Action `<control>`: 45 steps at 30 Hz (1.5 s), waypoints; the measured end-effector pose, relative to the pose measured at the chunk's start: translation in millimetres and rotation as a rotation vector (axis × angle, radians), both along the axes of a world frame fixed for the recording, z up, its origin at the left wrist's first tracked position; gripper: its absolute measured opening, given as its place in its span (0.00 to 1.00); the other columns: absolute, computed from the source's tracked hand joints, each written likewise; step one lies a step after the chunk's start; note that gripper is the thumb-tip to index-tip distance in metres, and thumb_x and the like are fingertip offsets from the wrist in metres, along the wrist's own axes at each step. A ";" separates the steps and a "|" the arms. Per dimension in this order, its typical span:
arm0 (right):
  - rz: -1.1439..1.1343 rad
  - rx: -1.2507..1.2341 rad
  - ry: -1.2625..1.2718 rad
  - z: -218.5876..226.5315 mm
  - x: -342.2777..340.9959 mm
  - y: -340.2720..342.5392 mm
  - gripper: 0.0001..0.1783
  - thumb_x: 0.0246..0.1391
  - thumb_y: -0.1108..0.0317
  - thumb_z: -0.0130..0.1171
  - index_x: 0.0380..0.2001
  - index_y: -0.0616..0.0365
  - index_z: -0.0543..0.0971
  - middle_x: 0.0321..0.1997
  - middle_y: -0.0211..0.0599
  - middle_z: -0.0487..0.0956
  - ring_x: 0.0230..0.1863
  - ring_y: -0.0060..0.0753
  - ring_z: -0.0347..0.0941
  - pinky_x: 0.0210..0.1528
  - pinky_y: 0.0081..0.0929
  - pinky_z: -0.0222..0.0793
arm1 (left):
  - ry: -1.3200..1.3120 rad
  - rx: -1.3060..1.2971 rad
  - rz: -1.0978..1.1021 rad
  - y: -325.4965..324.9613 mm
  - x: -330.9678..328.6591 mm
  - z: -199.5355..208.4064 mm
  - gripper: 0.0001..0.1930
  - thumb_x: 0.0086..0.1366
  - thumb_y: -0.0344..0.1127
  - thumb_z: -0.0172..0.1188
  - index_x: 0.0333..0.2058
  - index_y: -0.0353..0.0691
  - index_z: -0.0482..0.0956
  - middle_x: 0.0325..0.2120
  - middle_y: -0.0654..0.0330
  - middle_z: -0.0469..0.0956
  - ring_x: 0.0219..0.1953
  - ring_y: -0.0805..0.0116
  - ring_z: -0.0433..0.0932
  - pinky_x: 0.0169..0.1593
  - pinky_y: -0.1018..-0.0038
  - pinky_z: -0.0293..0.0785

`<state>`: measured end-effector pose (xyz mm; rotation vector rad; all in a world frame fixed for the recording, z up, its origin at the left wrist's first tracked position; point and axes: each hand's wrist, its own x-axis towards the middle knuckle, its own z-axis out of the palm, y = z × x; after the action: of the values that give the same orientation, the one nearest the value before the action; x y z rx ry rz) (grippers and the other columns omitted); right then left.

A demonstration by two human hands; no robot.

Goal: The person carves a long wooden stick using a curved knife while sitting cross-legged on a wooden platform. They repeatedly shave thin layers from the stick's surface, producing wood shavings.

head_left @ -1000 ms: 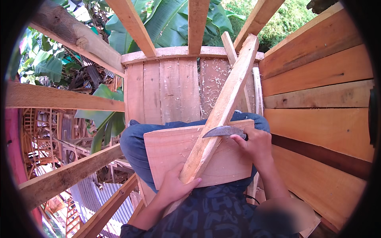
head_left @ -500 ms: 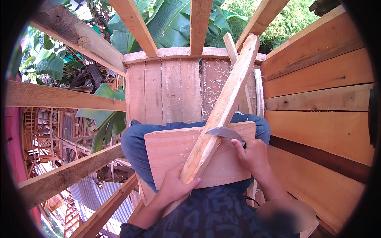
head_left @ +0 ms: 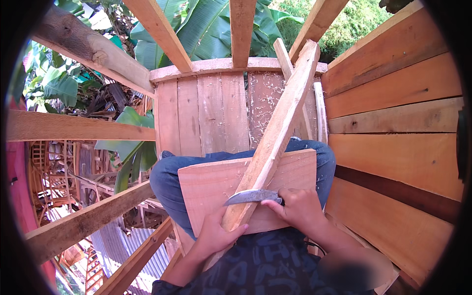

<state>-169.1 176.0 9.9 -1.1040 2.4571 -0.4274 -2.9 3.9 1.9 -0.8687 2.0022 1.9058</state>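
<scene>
A long squared wooden beam point(head_left: 278, 128) slants from my torso up to the far right. My left hand point(head_left: 219, 230) is wrapped round its near end. In my right hand point(head_left: 299, 205) is a knife with a curved grey blade point(head_left: 249, 196); the fingers close round its dark handle. The blade lies across the beam, a little beyond my left hand, its tip past the left edge. Under the beam, a flat wooden board point(head_left: 206, 183) rests over my lap.
Pale shavings lie on the plank floor point(head_left: 211, 113) ahead. A plank wall point(head_left: 393, 157) rises at my right. Wooden rails point(head_left: 83, 127) stand to the left, with gaps onto a lower level and corrugated sheets point(head_left: 130, 248). A thin strip point(head_left: 300, 103) lies beside the beam.
My right hand has drawn the knife down the beam toward me and to the left, nearer my left hand. The left hand keeps its hold on the beam.
</scene>
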 end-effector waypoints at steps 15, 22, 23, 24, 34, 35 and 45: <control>-0.298 0.007 0.053 -12.3 -38.6 5.9 0.33 0.54 0.36 0.54 0.20 0.60 0.80 0.18 0.49 0.77 0.23 0.51 0.77 0.27 0.42 0.72 | 0.022 0.022 0.009 1.6 -0.5 1.2 0.21 0.56 0.39 0.70 0.41 0.30 0.74 0.19 0.60 0.77 0.17 0.75 0.75 0.22 0.77 0.71; -0.271 0.013 0.048 -7.9 -37.7 7.1 0.33 0.52 0.35 0.55 0.20 0.60 0.80 0.18 0.48 0.77 0.23 0.50 0.77 0.26 0.42 0.71 | -0.050 0.065 0.017 2.2 -6.1 7.0 0.20 0.56 0.39 0.70 0.40 0.30 0.74 0.17 0.60 0.77 0.17 0.75 0.76 0.22 0.77 0.71; -0.241 -0.004 0.038 -6.3 -29.8 6.6 0.33 0.52 0.35 0.56 0.20 0.59 0.80 0.18 0.48 0.78 0.22 0.50 0.77 0.26 0.41 0.71 | -0.062 0.085 0.021 2.5 -5.7 6.3 0.20 0.56 0.39 0.70 0.39 0.30 0.74 0.17 0.60 0.77 0.17 0.75 0.76 0.22 0.76 0.71; -0.162 -0.013 0.009 0.7 -19.4 3.0 0.30 0.51 0.39 0.59 0.19 0.60 0.78 0.17 0.48 0.76 0.23 0.52 0.77 0.25 0.41 0.71 | 0.015 0.025 0.012 2.9 -4.7 2.6 0.20 0.56 0.39 0.70 0.39 0.30 0.74 0.17 0.60 0.77 0.17 0.75 0.76 0.22 0.77 0.71; -0.315 -0.020 0.002 -8.0 -42.4 -1.7 0.33 0.53 0.36 0.55 0.22 0.59 0.82 0.16 0.48 0.77 0.22 0.49 0.78 0.26 0.43 0.72 | 0.010 0.024 0.037 3.7 -4.9 4.1 0.21 0.54 0.39 0.70 0.39 0.29 0.75 0.19 0.58 0.77 0.17 0.74 0.76 0.23 0.75 0.72; -0.338 -0.040 -0.050 -6.3 -33.7 -5.6 0.33 0.53 0.36 0.54 0.22 0.59 0.82 0.16 0.48 0.77 0.21 0.49 0.78 0.26 0.43 0.72 | 0.020 0.021 0.037 3.3 -4.1 2.5 0.21 0.54 0.39 0.70 0.39 0.29 0.75 0.19 0.59 0.77 0.17 0.74 0.76 0.23 0.75 0.72; -0.525 -0.083 -0.022 -26.1 -88.2 16.2 0.32 0.60 0.41 0.51 0.25 0.65 0.81 0.19 0.56 0.76 0.26 0.61 0.76 0.29 0.47 0.70 | 0.011 0.039 0.040 3.3 -4.0 6.1 0.21 0.56 0.39 0.70 0.41 0.29 0.74 0.19 0.59 0.77 0.16 0.76 0.75 0.22 0.77 0.71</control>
<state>-257.2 192.2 -16.1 -0.4600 2.7114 -0.6940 -6.9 7.3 8.0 -0.8966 1.9613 1.9687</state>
